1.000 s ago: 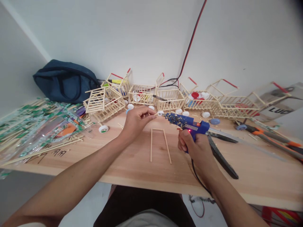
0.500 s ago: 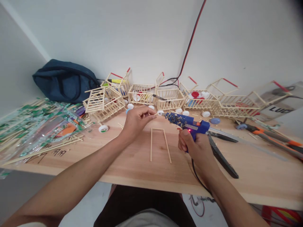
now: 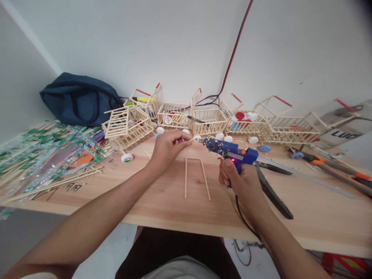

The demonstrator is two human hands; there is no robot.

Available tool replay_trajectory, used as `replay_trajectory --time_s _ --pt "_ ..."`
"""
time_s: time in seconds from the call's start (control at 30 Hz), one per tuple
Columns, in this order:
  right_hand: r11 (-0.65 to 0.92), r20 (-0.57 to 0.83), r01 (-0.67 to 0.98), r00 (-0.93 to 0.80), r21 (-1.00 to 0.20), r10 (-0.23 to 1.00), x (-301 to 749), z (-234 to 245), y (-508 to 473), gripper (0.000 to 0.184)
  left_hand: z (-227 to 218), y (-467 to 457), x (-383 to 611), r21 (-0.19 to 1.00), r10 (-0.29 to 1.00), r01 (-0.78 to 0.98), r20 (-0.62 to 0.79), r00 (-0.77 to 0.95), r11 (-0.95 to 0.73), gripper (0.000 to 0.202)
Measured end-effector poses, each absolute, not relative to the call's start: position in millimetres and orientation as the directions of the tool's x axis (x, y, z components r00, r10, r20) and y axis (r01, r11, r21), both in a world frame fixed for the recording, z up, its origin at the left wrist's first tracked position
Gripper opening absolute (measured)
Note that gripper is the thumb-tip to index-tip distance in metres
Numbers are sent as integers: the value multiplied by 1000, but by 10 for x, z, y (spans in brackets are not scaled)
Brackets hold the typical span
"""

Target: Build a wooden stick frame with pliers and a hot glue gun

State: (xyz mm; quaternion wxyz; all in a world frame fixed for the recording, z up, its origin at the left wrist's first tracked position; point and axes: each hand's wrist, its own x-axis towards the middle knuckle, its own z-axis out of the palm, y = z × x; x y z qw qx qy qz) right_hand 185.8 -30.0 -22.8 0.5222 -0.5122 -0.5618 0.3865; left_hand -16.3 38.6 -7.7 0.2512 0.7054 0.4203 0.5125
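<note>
My right hand is wrapped round a blue glue gun, whose small red light glows. Crumbs are stuck all over its front end, and the nozzle points left. Thumb and fingers of my left hand pinch a short wooden stick right at the nozzle tip; most of the stick is hidden by the fingers. Below, on the table, lies a three-sided frame of thin wooden sticks, its open side towards me.
Along the wall stand several small stick-built carts with red handles and bottle-cap wheels. Plastic-wrapped sticks and a dark blue bag fill the left. At right lie black-handled scissors and orange-handled pliers.
</note>
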Motion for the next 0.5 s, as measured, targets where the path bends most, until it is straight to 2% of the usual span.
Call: replay_trajectory --time_s 0.5 --pt "161 169 179 26 -971 985 1918 -282 -272 48 -93 400 -171 785 849 330 513 125 -524 9"
